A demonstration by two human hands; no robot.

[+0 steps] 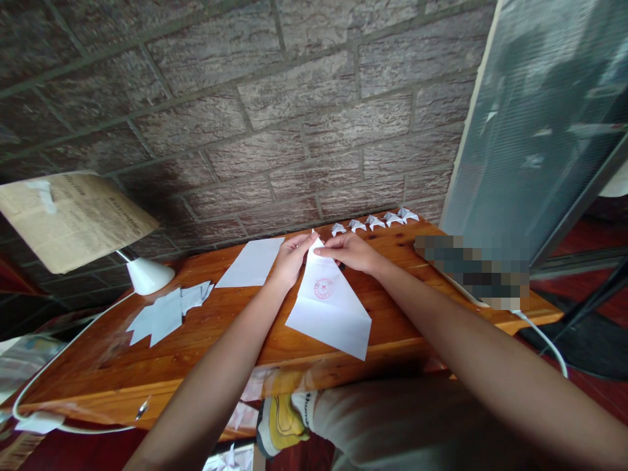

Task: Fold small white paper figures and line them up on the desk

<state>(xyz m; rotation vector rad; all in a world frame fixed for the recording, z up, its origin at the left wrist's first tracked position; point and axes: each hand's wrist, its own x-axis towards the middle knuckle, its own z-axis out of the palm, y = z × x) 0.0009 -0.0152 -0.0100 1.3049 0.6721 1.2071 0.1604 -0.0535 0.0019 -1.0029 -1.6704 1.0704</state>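
Folding appears in hand: stamped white sheet [336,320], narrow at the held end.
Left hand [292,255] and right hand [354,252] both grasp its tip, grips pinched nearly closed, over the wooden surface [196,340], near five folded paper figures [375,223]; next move, I judge, calls for a firm crease.

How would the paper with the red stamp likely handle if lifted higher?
The stamped paper is probably light, being a thin sheet. Its narrow top, held between the left hand and right hand, may be stiffer where it looks folded; the broad lower end could flop.
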